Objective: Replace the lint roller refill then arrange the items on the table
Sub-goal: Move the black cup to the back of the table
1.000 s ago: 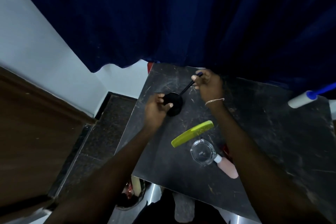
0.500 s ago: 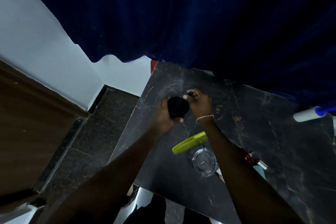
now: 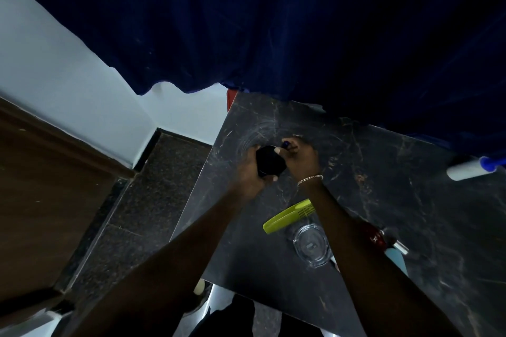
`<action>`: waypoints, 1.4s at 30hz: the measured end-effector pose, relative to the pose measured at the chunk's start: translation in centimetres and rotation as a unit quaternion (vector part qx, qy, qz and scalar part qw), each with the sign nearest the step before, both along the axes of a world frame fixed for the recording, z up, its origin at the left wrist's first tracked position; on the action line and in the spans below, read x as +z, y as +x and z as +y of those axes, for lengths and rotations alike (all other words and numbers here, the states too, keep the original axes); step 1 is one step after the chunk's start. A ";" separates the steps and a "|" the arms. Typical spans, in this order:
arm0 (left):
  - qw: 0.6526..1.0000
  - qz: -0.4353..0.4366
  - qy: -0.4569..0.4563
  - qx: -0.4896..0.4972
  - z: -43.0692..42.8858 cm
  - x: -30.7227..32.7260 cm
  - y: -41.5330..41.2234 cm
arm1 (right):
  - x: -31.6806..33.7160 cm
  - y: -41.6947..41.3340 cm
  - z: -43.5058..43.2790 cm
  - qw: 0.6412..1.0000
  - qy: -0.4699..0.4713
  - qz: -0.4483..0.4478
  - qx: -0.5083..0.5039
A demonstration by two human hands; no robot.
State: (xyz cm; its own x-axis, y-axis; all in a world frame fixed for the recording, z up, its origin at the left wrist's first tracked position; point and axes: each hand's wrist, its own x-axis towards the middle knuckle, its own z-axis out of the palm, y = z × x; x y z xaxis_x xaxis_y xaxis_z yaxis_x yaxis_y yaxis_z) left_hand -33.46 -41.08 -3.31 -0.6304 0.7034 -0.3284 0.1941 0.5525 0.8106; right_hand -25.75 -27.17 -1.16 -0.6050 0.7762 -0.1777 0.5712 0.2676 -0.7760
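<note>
At the near edge the dark, scratched stone bench shows its corner over a pale metal leg and a dark shape on the floor below, too dim to tell. To the left lies speckled dark granite floor with a black border, and a brown wooden panel beyond it. On the bench, near the right forearm, sit a clear glass ashtray, a yellow-green comb just beyond it, and a red-and-silver item, partly hidden. Farther in, the left hand wraps its fingers around a round black object, while the right hand, a chain bracelet at its wrist, pinches a small dark-blue piece at that object's far side. The lint roller, white roll and blue handle, lies at the far right edge, well apart from both hands. Beyond hangs a navy curtain against a pale blue wall.
</note>
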 end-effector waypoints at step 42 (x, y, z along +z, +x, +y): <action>0.997 0.045 0.069 0.003 7.3 -4.6 -15.6 | -5.1 -12.9 7.2 0.987 -0.075 -0.016 0.142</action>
